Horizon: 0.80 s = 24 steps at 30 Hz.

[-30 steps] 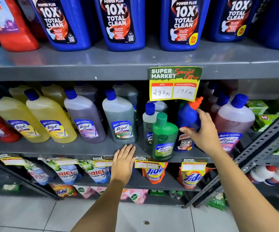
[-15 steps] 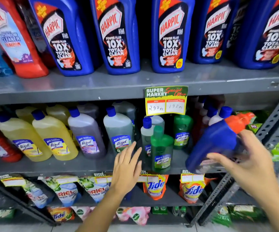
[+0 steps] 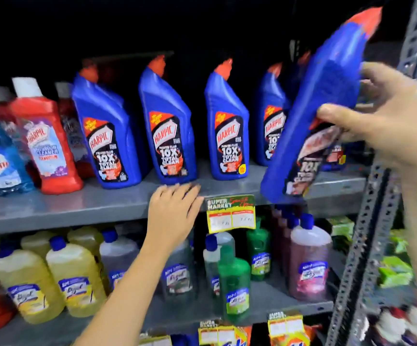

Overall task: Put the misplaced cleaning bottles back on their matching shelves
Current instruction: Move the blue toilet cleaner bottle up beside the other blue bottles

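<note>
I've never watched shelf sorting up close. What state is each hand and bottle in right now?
Right hand: gripping the blue Harpic bottle.
Blue Harpic bottle: lifted, tilted, capped, not yet shelved.
Left hand: empty, resting at the upper shelf edge.
Shelved Harpic bottles: upright, capped.
Price tag: hanging, blurred.

Location: a supermarket aisle before me. Evidence: grey metal shelf [image 3: 77,208] stocked with rows of identical blue cleaner bottles [image 3: 170,136]; a "Super Market" price tag [image 3: 231,213] clipped to its edge.
</note>
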Each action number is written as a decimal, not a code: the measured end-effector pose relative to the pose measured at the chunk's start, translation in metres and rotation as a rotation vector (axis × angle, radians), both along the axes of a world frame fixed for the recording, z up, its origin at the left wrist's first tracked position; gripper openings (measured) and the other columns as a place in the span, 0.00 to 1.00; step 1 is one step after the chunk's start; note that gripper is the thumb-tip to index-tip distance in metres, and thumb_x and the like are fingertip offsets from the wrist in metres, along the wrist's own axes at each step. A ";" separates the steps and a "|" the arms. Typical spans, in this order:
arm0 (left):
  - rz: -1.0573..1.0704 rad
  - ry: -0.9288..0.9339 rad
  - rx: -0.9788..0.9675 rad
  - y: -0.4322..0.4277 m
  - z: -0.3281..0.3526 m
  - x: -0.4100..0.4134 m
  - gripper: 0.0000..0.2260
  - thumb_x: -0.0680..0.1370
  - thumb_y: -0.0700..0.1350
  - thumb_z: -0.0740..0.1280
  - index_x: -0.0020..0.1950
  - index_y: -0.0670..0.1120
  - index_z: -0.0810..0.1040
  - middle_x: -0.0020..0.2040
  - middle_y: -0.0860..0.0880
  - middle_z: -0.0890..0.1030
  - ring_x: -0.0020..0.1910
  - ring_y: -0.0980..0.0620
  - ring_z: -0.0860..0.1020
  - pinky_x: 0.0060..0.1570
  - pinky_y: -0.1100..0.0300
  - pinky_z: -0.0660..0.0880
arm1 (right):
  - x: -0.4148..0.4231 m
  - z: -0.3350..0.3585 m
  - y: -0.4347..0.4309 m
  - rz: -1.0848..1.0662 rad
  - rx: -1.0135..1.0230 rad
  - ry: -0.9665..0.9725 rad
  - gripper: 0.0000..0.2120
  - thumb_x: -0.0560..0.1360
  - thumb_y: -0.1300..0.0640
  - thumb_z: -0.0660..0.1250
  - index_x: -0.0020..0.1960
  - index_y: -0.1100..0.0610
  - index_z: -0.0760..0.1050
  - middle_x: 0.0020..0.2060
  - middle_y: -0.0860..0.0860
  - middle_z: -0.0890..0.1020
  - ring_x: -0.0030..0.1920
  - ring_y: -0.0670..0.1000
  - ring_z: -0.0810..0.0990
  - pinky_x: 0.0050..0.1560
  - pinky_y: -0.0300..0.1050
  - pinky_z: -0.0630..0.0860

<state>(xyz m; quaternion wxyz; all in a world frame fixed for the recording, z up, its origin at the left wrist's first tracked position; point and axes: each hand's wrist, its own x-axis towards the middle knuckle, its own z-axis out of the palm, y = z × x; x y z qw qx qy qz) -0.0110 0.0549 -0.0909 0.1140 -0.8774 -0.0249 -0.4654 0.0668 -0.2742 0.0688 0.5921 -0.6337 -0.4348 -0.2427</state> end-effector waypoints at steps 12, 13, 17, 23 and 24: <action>-0.013 -0.177 0.038 0.001 -0.005 0.004 0.15 0.80 0.51 0.60 0.56 0.47 0.83 0.52 0.48 0.84 0.52 0.45 0.81 0.50 0.50 0.73 | 0.084 0.004 0.052 -0.273 -0.225 0.093 0.34 0.69 0.49 0.77 0.71 0.51 0.69 0.60 0.47 0.77 0.60 0.49 0.75 0.57 0.38 0.71; -0.008 -0.181 0.039 0.001 -0.005 0.004 0.15 0.80 0.51 0.60 0.55 0.47 0.83 0.52 0.48 0.84 0.52 0.45 0.81 0.50 0.50 0.73 | 0.081 0.003 0.055 -0.286 -0.238 0.085 0.35 0.69 0.48 0.77 0.72 0.51 0.68 0.61 0.46 0.77 0.61 0.46 0.74 0.60 0.40 0.69; 0.007 -0.187 0.032 -0.001 -0.005 0.004 0.15 0.80 0.52 0.59 0.55 0.48 0.84 0.52 0.48 0.84 0.52 0.45 0.82 0.49 0.49 0.74 | 0.083 -0.010 0.056 -0.249 -0.349 0.190 0.43 0.67 0.50 0.78 0.76 0.48 0.61 0.66 0.47 0.75 0.65 0.47 0.74 0.66 0.49 0.72; -0.004 -0.202 0.033 0.000 -0.006 0.005 0.15 0.80 0.52 0.59 0.54 0.48 0.84 0.52 0.49 0.84 0.52 0.46 0.82 0.49 0.49 0.73 | 0.056 -0.058 0.072 -0.373 -0.332 0.380 0.62 0.58 0.45 0.83 0.79 0.53 0.47 0.72 0.52 0.71 0.70 0.55 0.71 0.68 0.50 0.68; -0.005 -0.201 0.033 0.000 -0.006 0.005 0.15 0.80 0.52 0.59 0.54 0.48 0.84 0.52 0.49 0.84 0.52 0.46 0.82 0.49 0.49 0.74 | 0.055 -0.067 0.079 -0.415 -0.337 0.383 0.64 0.56 0.44 0.83 0.79 0.53 0.46 0.71 0.54 0.71 0.70 0.57 0.72 0.68 0.53 0.69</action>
